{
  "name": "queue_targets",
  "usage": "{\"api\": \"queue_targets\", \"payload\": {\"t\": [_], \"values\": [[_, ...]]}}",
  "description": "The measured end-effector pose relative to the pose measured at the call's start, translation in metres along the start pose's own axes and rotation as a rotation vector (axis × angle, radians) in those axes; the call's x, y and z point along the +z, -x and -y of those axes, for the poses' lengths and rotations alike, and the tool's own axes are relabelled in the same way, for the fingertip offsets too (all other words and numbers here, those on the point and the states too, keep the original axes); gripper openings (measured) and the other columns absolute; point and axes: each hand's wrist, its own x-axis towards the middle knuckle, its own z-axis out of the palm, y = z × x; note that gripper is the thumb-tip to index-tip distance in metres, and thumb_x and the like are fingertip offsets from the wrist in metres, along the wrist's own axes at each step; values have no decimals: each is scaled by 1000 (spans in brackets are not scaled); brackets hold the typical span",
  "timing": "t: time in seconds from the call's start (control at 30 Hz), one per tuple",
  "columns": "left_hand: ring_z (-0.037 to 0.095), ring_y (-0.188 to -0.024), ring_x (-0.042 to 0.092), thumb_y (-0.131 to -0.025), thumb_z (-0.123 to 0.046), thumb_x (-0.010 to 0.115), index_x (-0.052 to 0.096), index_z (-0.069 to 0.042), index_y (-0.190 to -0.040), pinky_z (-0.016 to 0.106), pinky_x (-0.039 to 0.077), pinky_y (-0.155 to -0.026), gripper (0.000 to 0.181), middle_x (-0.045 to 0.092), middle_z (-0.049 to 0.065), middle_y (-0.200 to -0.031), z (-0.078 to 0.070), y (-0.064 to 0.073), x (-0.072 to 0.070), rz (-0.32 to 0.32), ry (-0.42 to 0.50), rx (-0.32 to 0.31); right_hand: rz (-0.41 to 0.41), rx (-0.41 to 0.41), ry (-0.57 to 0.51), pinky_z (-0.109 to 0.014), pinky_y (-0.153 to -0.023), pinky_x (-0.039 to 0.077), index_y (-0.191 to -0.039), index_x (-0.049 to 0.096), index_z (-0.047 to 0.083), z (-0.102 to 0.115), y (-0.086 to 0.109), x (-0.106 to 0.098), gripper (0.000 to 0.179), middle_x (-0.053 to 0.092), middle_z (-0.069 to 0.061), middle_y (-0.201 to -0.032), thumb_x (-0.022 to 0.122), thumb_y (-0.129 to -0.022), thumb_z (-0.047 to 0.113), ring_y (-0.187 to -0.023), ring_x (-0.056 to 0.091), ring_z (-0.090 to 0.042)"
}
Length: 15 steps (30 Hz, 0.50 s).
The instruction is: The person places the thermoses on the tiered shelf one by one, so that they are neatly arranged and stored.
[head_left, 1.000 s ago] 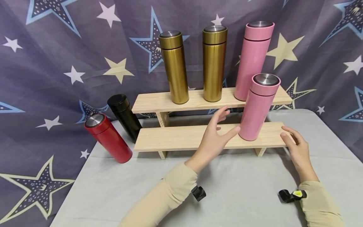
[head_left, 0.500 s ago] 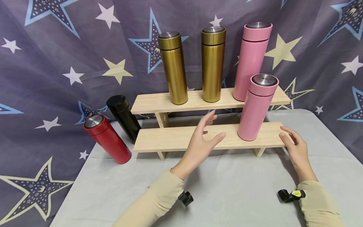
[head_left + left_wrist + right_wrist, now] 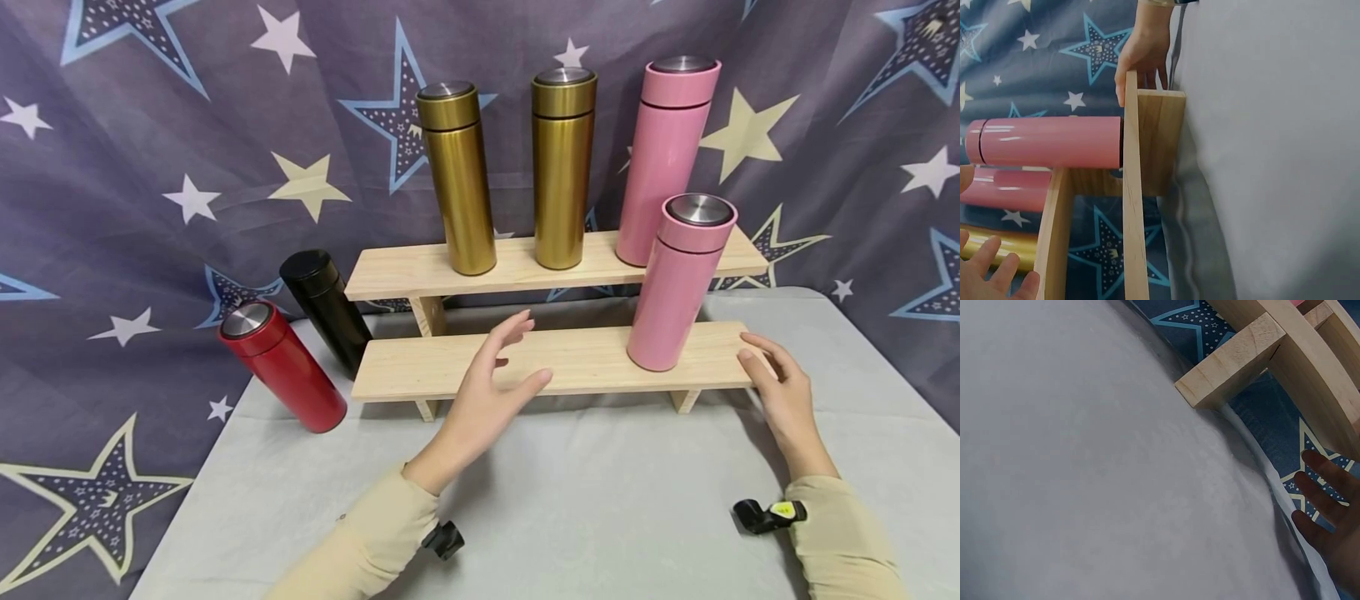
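Observation:
My left hand (image 3: 483, 400) hovers in front of the lower board of a two-tier wooden shelf (image 3: 420, 367), thumb and fingers apart around nothing. Its fingers also show at the lower left of the left wrist view. With my right hand (image 3: 783, 404) I hold the lower board's right end, fingers on both sides of the wood in the left wrist view. A shorter pink thermos bottle (image 3: 678, 292) stands upright toward the right of that board. On the upper board are a taller pink bottle (image 3: 667, 167) and two gold bottles, left (image 3: 461, 192) and right (image 3: 562, 175).
Left of the shelf, a red bottle (image 3: 292, 375) stands on the grey-covered table (image 3: 585, 500), with a black bottle (image 3: 330, 312) behind it, close to the shelf's left end. A star-patterned curtain (image 3: 150, 275) hangs behind everything.
My left hand has moved left and slightly toward me, away from the shorter pink bottle. My right hand and the bottles stay in place.

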Motion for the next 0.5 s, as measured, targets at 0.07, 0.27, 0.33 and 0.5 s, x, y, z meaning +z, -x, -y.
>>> {"api": "queue_targets", "payload": {"t": [0.07,0.27,0.33,0.5], "values": [[19,-132,43,-91,-22,74,41,-31,-148,48,36,-105,66,50,-10,-142,0,4,-5,-7,-11,2,1,0,0,-9,-87,37,-142,56,27,0,0,0,44,51,11,-135,58,-99,40,-115,47,0],[17,-132,43,-92,-21,74,42,-31,-148,47,36,-104,66,50,-9,-142,1,13,-18,-35,-37,8,5,8,0,-11,-89,37,-142,56,28,0,0,0,45,51,8,-137,58,-99,41,-117,47,-2],[15,-132,43,-92,-21,74,41,-32,-148,46,36,-104,66,50,-9,-142,2,17,-22,-41,-48,0,5,10,-2,-11,-90,37,-142,56,28,0,0,0,45,51,8,-137,58,-99,41,-118,46,-2],[12,-131,42,-93,-22,73,42,-33,-147,46,36,-104,64,50,-8,-143,3,25,-32,-63,-57,-21,4,8,-4,-10,-90,37,-142,56,28,0,-1,0,44,51,9,-136,58,-99,40,-117,47,-1]]}}
